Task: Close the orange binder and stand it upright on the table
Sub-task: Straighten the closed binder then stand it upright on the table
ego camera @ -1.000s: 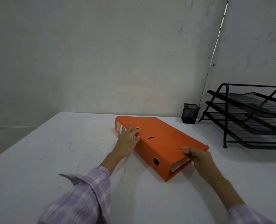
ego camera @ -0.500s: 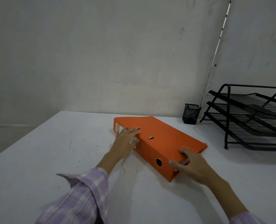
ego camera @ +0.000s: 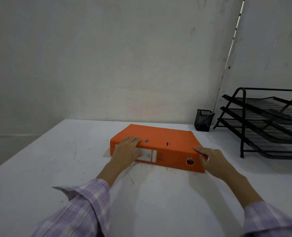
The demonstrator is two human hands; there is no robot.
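The orange binder (ego camera: 165, 139) lies flat and closed on the white table (ego camera: 56, 168), its labelled spine with a finger hole facing me. My left hand (ego camera: 127, 151) grips the spine's left end, fingers curled over the top cover and palm against the white label. My right hand (ego camera: 211, 159) holds the right end, thumb on the top cover near the corner and fingers wrapped around the side. Both sleeves are purple plaid.
A black mesh pen cup (ego camera: 203, 120) stands at the back of the table by the wall. A black three-tier wire tray rack (ego camera: 264, 122) occupies the right side, close to the binder's right end.
The binder has turned on the table so its spine now faces me squarely. Both hands have shifted to its two ends.
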